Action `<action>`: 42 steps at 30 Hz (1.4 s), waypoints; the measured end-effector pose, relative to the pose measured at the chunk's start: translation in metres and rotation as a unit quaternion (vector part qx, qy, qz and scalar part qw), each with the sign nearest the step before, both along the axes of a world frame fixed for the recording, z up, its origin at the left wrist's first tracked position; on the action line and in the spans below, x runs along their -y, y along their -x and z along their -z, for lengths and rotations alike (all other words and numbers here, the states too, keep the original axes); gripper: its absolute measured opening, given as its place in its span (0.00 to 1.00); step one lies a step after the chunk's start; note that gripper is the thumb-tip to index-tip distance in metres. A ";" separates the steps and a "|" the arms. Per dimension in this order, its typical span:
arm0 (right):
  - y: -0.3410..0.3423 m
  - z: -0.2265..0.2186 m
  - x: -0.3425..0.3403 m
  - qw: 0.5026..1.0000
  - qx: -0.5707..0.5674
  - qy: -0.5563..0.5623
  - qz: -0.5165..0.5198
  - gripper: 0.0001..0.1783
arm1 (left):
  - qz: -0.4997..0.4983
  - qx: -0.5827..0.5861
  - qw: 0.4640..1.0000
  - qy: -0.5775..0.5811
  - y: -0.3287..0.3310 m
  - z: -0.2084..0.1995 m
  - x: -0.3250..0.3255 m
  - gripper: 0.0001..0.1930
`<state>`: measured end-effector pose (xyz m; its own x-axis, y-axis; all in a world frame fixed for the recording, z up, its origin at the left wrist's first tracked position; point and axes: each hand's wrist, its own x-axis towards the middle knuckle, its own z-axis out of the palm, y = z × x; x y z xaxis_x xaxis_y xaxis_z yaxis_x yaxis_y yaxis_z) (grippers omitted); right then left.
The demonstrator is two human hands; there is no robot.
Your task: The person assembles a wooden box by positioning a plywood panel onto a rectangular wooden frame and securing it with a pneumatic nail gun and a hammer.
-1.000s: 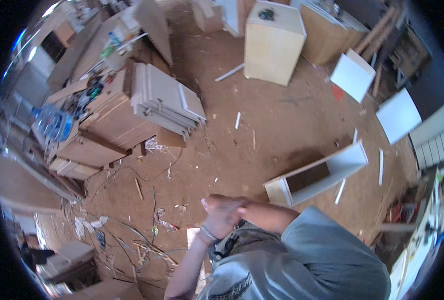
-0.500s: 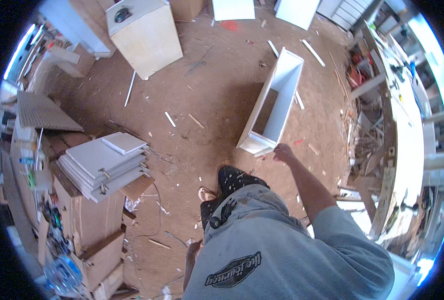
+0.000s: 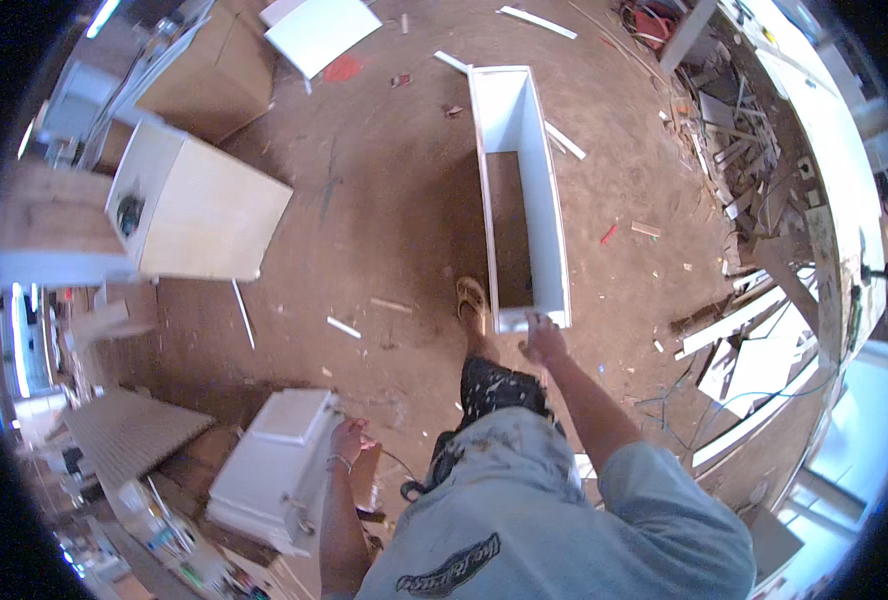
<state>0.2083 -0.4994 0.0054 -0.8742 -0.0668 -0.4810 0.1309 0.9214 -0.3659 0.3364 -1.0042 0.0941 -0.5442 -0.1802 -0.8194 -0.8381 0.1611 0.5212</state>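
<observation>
A long, narrow white cabinet frame (image 3: 544,200) stands on the brown floor ahead of me, its inside open so the floor shows through. My right hand (image 3: 542,340) is closed on the near end panel's top edge. Off to the left, my left hand (image 3: 352,440) hangs beside a stack of white panels (image 3: 264,465), fingers loosely apart and holding nothing I can see. Metal hinges show along the stack's side. One of my sandalled feet (image 3: 472,295) is just left of the frame's near end.
A pale box-shaped cabinet (image 3: 209,205) stands at left, with a brown carton (image 3: 214,75) behind it. White strips (image 3: 344,328) and wood scraps litter the floor. On the right are offcuts (image 3: 764,365) beneath a long workbench (image 3: 854,240). A textured board (image 3: 134,430) lies at lower left.
My view has turned, and the frame now appears more upright in it. My right hand has shifted along the near end's edge. My left hand has come up beside the panel stack.
</observation>
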 end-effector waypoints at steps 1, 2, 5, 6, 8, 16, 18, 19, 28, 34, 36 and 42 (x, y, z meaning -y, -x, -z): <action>0.027 0.007 0.011 1.000 -0.013 0.000 -0.022 0.46 | -0.001 0.023 1.000 0.009 0.035 -0.009 0.001 0.12; 0.031 0.015 0.018 0.999 -0.010 -0.003 -0.031 0.47 | 0.022 0.016 0.999 0.017 0.065 -0.019 -0.004 0.12; 0.053 0.044 0.042 0.997 0.077 0.020 -0.015 0.47 | 0.101 -0.018 0.994 0.030 0.145 -0.044 -0.024 0.13; 0.069 0.053 0.054 0.993 0.114 0.036 -0.008 0.46 | 0.145 -0.029 0.988 0.034 0.163 -0.048 -0.023 0.14; 0.092 0.054 0.062 0.987 0.154 0.038 -0.001 0.44 | 0.221 -0.023 0.974 0.052 0.212 -0.050 -0.031 0.14; 0.123 0.032 0.069 0.979 0.152 -0.031 0.131 0.22 | 0.457 -0.109 0.875 0.117 0.329 -0.012 0.012 0.15; 0.145 -0.004 0.064 0.984 0.140 -0.060 0.098 0.18 | 0.643 -0.305 0.695 0.101 0.345 0.035 0.082 0.15; 0.158 -0.019 0.061 0.987 0.130 -0.076 0.051 0.17 | 0.671 -0.406 0.608 0.121 0.320 0.051 0.119 0.15; 0.324 -0.152 0.051 0.966 0.173 -0.114 0.153 0.17 | 0.094 0.154 0.976 -0.121 0.576 0.088 0.132 0.18; 0.450 -0.222 0.041 0.957 0.135 -0.204 0.158 0.15 | 0.652 -0.060 0.716 0.242 0.861 0.110 0.151 0.27; 0.511 -0.259 0.049 0.947 0.144 -0.192 0.211 0.12 | 0.568 0.024 0.776 0.272 0.961 0.084 0.132 0.24; 0.655 -0.303 0.049 0.940 -0.076 -0.201 0.266 0.15 | 0.351 -0.184 0.912 0.104 1.209 -0.062 -0.070 0.19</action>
